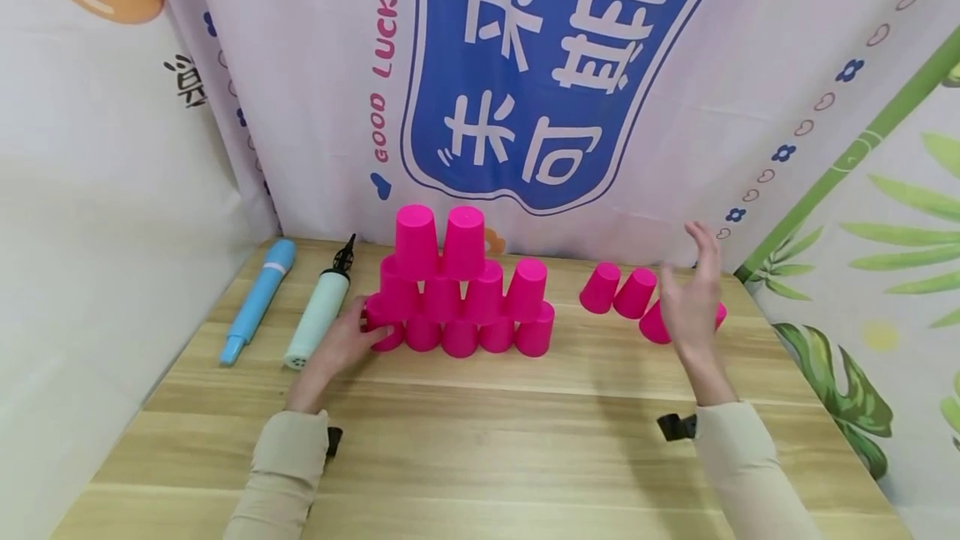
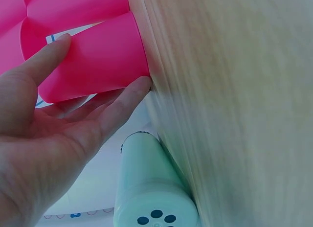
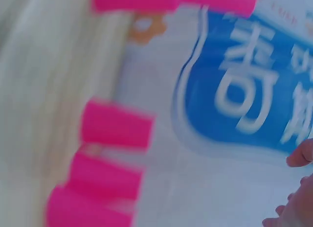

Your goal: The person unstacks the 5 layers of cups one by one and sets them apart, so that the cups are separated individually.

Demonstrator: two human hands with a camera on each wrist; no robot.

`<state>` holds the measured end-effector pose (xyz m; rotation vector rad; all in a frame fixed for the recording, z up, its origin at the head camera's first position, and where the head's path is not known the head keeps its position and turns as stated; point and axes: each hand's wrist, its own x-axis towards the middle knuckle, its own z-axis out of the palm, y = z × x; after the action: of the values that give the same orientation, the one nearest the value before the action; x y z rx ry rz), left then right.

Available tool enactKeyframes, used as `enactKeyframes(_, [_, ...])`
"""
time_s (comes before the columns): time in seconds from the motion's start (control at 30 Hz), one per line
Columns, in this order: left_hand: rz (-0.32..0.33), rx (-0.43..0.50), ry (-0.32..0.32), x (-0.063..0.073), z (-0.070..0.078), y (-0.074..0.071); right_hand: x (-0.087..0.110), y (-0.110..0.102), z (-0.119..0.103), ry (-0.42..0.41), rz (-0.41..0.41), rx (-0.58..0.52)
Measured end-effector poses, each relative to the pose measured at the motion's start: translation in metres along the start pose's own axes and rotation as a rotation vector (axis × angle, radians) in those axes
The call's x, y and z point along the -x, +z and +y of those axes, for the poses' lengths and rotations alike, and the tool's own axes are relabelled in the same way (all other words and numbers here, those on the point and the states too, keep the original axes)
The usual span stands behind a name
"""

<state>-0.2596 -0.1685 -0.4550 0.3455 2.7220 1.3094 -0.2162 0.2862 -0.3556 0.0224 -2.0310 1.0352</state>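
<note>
Pink plastic cups stand upside down in a three-tier stack, with two cups on its top row [image 1: 465, 244]. At the stack's left end, my left hand [image 1: 350, 340] holds the bottom-row corner cup [image 2: 100, 58], thumb on one side and fingers on the other. My right hand [image 1: 690, 307] is raised in front of the loose cups at the right, fingers apart and holding nothing. Two of those upside-down cups, a left one [image 1: 600, 287] and its neighbour [image 1: 635, 293], show fully. Others are partly hidden behind the hand.
Left of the stack lie a mint-green hand pump [image 1: 318, 319] with a black nozzle and a blue tube-shaped pump [image 1: 258, 298]. A printed curtain [image 1: 315, 107] hangs right behind the wooden table [image 1: 480, 448].
</note>
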Motion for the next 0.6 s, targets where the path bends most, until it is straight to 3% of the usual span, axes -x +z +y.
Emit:
enactKeyframes(0.13, [0.000,-0.001,-0.006,0.000,0.001,0.000,-0.005,0.030,-0.045,-0.062,-0.110,-0.162])
enactKeyframes(0.27, [-0.003,0.003,-0.008,0.000,0.001,-0.001,-0.006,0.065,-0.074,-0.089,-0.350,-0.243])
enactKeyframes(0.4, [-0.006,0.005,-0.007,0.000,0.001,0.000,0.000,0.093,-0.101,-0.069,-0.589,-0.225])
enactKeyframes(0.6, [-0.005,0.008,0.002,0.000,0.002,0.001,0.005,0.126,-0.121,-0.039,-0.705,-0.252])
